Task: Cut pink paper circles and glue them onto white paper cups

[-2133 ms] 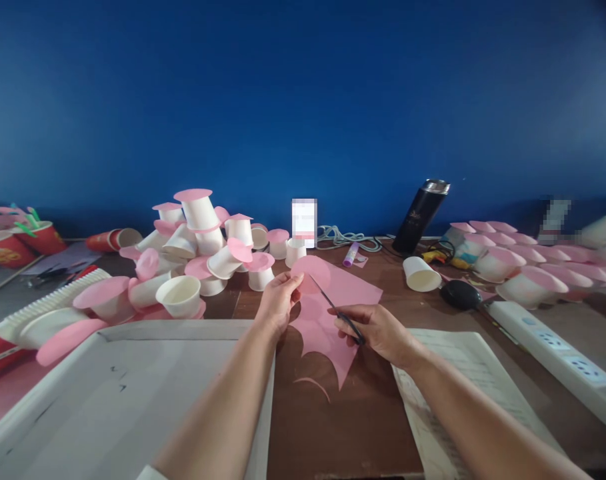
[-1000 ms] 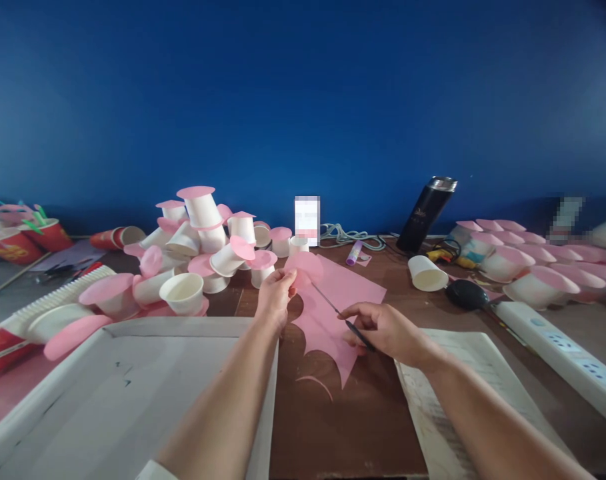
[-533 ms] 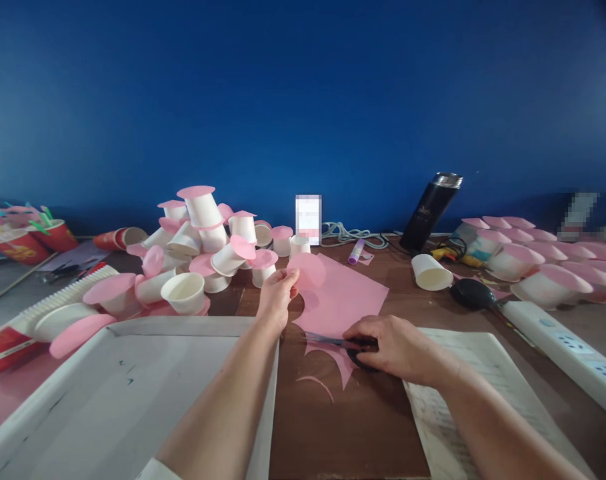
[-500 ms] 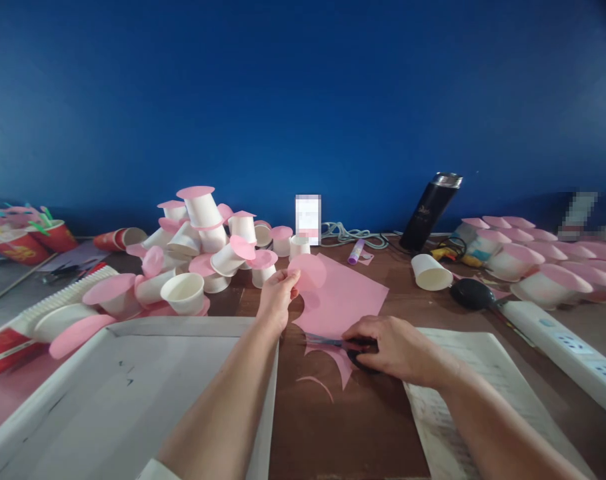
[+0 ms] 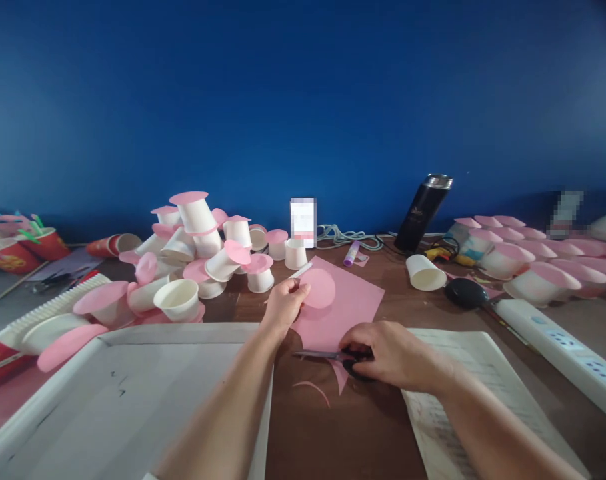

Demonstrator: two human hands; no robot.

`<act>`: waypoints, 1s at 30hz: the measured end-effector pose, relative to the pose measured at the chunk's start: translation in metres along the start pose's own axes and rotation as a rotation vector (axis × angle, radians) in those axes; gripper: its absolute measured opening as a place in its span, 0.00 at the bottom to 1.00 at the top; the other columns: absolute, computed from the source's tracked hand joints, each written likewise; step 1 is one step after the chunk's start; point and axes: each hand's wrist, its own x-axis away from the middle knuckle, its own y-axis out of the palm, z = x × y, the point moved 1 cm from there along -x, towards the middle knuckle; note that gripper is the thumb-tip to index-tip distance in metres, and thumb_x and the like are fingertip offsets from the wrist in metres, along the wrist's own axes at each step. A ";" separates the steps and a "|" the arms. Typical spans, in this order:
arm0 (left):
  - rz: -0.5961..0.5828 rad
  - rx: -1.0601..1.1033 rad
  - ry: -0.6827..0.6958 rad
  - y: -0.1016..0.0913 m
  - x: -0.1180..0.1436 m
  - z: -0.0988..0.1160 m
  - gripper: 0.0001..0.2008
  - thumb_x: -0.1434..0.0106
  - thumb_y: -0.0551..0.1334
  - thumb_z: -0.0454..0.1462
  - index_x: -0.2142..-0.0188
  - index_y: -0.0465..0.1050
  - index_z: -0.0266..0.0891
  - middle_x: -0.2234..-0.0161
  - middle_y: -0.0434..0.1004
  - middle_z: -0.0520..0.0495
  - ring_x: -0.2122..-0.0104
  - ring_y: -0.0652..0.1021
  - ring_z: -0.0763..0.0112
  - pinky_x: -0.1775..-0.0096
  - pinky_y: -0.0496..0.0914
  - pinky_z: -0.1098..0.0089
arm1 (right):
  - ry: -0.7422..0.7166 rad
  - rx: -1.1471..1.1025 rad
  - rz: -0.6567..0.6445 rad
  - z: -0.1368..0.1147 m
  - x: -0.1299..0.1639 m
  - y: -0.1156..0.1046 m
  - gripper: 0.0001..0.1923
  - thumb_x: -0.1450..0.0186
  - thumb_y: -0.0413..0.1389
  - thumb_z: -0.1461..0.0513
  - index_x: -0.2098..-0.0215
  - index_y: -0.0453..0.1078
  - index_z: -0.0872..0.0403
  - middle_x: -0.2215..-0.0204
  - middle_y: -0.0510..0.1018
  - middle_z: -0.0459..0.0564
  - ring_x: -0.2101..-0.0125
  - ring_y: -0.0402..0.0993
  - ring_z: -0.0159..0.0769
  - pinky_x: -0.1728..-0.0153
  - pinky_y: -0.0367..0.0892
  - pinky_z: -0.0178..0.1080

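My left hand [image 5: 283, 308] pinches the left edge of a pink paper circle [image 5: 321, 289] between thumb and fingers. Beneath the circle lies a larger pink paper sheet [image 5: 359, 287] on the brown table. My right hand [image 5: 385, 353] is wrapped round the dark handles of a pair of scissors [image 5: 317, 355]. Their blades point left, just below the circle and over the sheet's near edge. Close to the blades are a pointed pink offcut [image 5: 341, 377] and a thin curved pink strip [image 5: 315, 389]. A slim white stick-like thing [image 5: 301, 270] lies behind my left fingers.
White paper cups with pink discs [image 5: 196, 213] are heaped at the left; more capped cups [image 5: 547, 273] stand in rows at the right. A black flask [image 5: 423, 217], a purple glue stick [image 5: 351, 253], a power strip [image 5: 557, 353], a white tray [image 5: 143, 400] and papers [image 5: 463, 387] surround the hands.
My left hand has moved slightly down and right with the circle. The scissors have dropped a little and their blades show more clearly. The whole view has shifted slightly.
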 end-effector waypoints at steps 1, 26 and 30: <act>-0.001 -0.024 0.006 0.000 0.000 0.000 0.11 0.46 0.64 0.45 0.71 0.75 0.38 0.76 0.71 0.50 0.77 0.69 0.73 0.73 0.62 0.73 | 0.009 0.009 0.005 0.000 0.000 0.001 0.16 0.44 0.59 0.63 0.57 0.75 0.47 0.62 0.81 0.45 0.64 0.75 0.37 0.66 0.61 0.34; -0.077 -0.169 -0.019 0.002 0.004 0.005 0.11 0.45 0.60 0.44 0.71 0.71 0.38 0.81 0.66 0.55 0.79 0.66 0.76 0.75 0.58 0.74 | 0.037 -0.075 0.018 0.000 -0.005 0.004 0.13 0.49 0.63 0.63 0.65 0.71 0.53 0.68 0.76 0.44 0.70 0.68 0.32 0.71 0.58 0.33; -0.092 -0.188 -0.006 0.003 0.004 0.003 0.11 0.44 0.60 0.44 0.72 0.70 0.37 0.81 0.65 0.56 0.80 0.65 0.77 0.76 0.58 0.74 | -0.024 -0.153 -0.062 -0.001 -0.002 -0.003 0.16 0.48 0.64 0.63 0.60 0.75 0.50 0.65 0.78 0.44 0.66 0.72 0.34 0.67 0.62 0.33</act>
